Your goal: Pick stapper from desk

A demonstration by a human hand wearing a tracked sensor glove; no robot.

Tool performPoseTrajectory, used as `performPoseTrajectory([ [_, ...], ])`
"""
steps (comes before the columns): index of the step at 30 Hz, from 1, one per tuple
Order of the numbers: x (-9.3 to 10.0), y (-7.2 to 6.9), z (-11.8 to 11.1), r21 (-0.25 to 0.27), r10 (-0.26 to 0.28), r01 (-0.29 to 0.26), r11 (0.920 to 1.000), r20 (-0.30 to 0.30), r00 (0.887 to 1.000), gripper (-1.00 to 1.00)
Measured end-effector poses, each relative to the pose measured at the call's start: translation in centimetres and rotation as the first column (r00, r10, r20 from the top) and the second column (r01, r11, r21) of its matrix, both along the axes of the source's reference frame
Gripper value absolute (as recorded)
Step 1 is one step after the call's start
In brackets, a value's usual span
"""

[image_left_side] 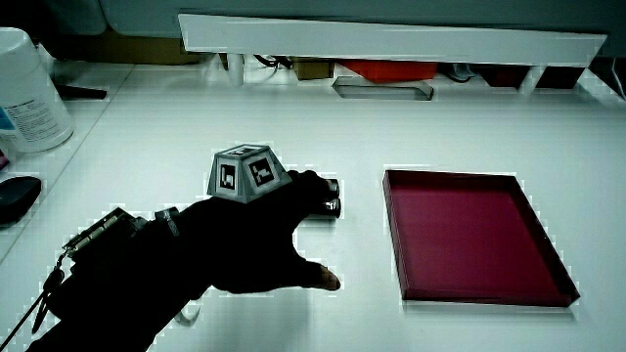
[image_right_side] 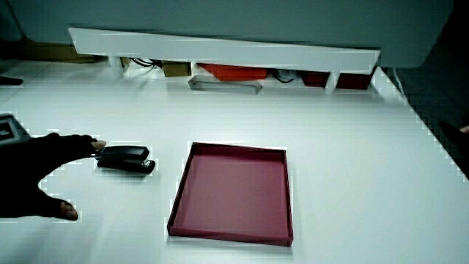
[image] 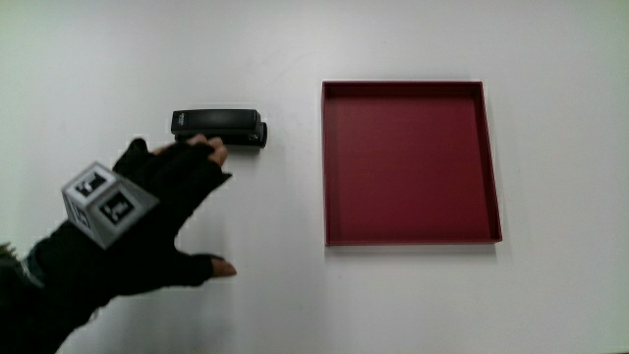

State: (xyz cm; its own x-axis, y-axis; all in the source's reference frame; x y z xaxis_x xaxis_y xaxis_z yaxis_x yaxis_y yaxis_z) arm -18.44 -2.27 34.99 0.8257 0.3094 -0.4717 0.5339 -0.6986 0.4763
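Black-gloved hand (image: 147, 221) with patterned cube, fingers spread, fingertips (image: 211, 149) touching black oblong stapler (image: 218, 128); lying flat on white table (image: 265, 295), beside shallow square dark-red tray (image: 408, 162), holding nothing

The hand (image: 147, 221) lies low and flat — fingers spread, thumb wide

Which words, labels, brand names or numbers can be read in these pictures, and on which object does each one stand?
No text can be read.
Cube on the back of the hand: black and white patterns only, no letters.
Stapler: no mark can be made out.
Red tray: plain.
White container at the table's edge in a side view: blue printing, too blurred to read.
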Motion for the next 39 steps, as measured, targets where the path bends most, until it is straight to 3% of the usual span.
performPoseTrajectory([
  [2,0.0,-1.1,-0.3,-0.023,-0.025,0.025,0.9994,0.019,1.000,0.00],
  [3,0.4,-1.5,-1.2,0.027,0.008,-0.009,0.9996,0.056,0.998,0.00],
  [4,0.4,-1.9,-1.2,-0.024,-0.041,0.043,0.9988,0.065,0.997,0.00],
  [5,0.3,-2.3,-1.1,-0.074,-0.090,0.096,0.9926,0.077,0.993,0.00],
  [6,-0.5,-2.9,1.0,-0.116,-0.125,0.119,0.9861,-0.040,0.991,0.00],
  [7,-0.1,-3.3,0.3,-0.092,-0.105,0.106,0.9901,0.013,0.994,0.00],
  [8,0.2,-3.7,-0.1,-0.036,-0.092,0.093,0.9951,0.029,0.995,0.00],
  [9,-0.2,-4.1,0.9,-0.159,-0.192,0.192,0.9684,0.016,0.981,0.00],
  [11,0.5,-4.9,0.2,-0.077,-0.124,0.125,0.9891,0.019,0.992,0.00],
  [14,0.4,-6.1,1.7,-0.171,-0.209,0.211,0.9624,0.030,0.977,0.00],
  [15,0.7,-6.6,1.4,-0.084,-0.126,0.127,0.9883,0.020,0.992,0.00],
  [16,0.7,-7.0,1.9,-0.077,-0.116,0.118,0.9900,0.030,0.993,0.00],
  [17,0.6,-7.4,2.4,-0.083,-0.119,0.123,0.9889,0.049,0.992,0.00],
  [18,0.4,-7.9,3.3,-0.080,-0.111,0.112,0.9905,0.009,0.994,0.00],
  [19,0.2,-8.3,4.0,-0.112,-0.133,0.132,0.9849,-0.002,0.991,0.00],
  [21,0.1,-8.8,5.0,-0.102,-0.128,0.129,0.9864,0.013,0.992,0.00],
  [23,0.0,-9.1,6.1,-0.135,-0.155,0.157,0.9783,0.025,0.988,0.00],
  [24,0.2,-9.3,6.2,-0.122,-0.143,0.147,0.9817,0.037,0.989,0.00],
  [27,0.2,-9.5,7.4,-0.140,-0.147,0.153,0.9782,0.049,0.988,0.00],
  [28,0.3,-9.6,7.8,-0.133,-0.139,0.145,0.9804,0.054,0.989,0.00],
  [33,0.9,-9.7,8.6,-0.117,-0.122,0.137,0.9837,0.127,0.984,0.00],
  [39,1.0,-9.6,9.3,-0.128,-0.122,0.143,0.9815,0.158,0.980,0.00],
])
